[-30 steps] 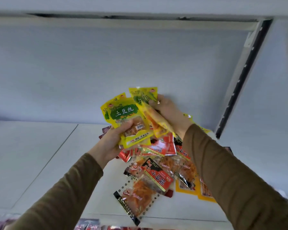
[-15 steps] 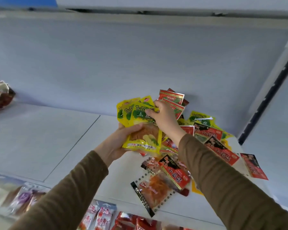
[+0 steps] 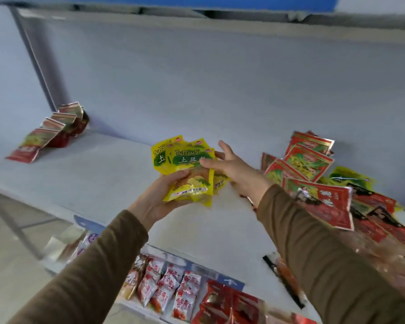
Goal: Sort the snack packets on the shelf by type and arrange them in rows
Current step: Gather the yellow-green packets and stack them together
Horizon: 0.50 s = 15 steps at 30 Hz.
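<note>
My left hand (image 3: 160, 199) grips a fanned stack of yellow snack packets (image 3: 185, 168) with green labels, held above the white shelf (image 3: 84, 174). My right hand (image 3: 234, 166) is beside the stack with its fingers spread, its thumb and fingertips touching the stack's right edge. A loose pile of red, yellow and black packets (image 3: 320, 183) lies on the shelf at the right, partly hidden by my right sleeve. A leaning row of red and green packets (image 3: 49, 134) stands at the shelf's far left corner.
The lower shelf holds rows of red and white packets (image 3: 173, 288) and dark red ones (image 3: 227, 305). A grey upright post (image 3: 33, 59) bounds the shelf at the left. The back wall (image 3: 197, 78) is plain grey-blue.
The view has swung left, bringing the far-left row of packets into sight. My right hand has let go of the top of the yellow stack and opened; the stack sits lower in my left hand.
</note>
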Tool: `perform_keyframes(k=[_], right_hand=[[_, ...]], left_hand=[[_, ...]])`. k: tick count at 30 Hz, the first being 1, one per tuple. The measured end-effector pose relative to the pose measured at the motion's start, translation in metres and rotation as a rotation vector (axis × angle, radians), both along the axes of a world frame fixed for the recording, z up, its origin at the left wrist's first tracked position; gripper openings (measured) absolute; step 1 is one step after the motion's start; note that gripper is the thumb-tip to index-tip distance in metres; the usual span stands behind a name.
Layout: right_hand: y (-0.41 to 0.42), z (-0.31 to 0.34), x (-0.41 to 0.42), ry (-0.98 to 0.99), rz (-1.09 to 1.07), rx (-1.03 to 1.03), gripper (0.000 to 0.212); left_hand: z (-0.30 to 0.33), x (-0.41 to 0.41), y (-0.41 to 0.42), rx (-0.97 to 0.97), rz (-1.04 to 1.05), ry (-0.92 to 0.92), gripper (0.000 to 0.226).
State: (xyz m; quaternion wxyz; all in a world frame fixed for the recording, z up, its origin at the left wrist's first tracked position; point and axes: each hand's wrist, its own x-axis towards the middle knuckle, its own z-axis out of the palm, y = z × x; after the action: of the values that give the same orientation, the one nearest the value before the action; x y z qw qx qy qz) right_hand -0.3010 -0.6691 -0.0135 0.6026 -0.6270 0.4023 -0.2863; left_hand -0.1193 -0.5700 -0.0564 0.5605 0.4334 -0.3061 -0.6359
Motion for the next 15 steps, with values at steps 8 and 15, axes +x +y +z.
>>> perform_keyframes(k=[8, 15], right_hand=[[0.038, -0.026, 0.162, -0.095, 0.029, 0.329, 0.092], [0.032, -0.047, 0.239, -0.155, 0.093, 0.357, 0.042]], left_hand=[[-0.01, 0.161, 0.025, -0.046, 0.105, -0.099, 0.073], [-0.013, 0.239, 0.008, 0.017, 0.029, -0.063, 0.038]])
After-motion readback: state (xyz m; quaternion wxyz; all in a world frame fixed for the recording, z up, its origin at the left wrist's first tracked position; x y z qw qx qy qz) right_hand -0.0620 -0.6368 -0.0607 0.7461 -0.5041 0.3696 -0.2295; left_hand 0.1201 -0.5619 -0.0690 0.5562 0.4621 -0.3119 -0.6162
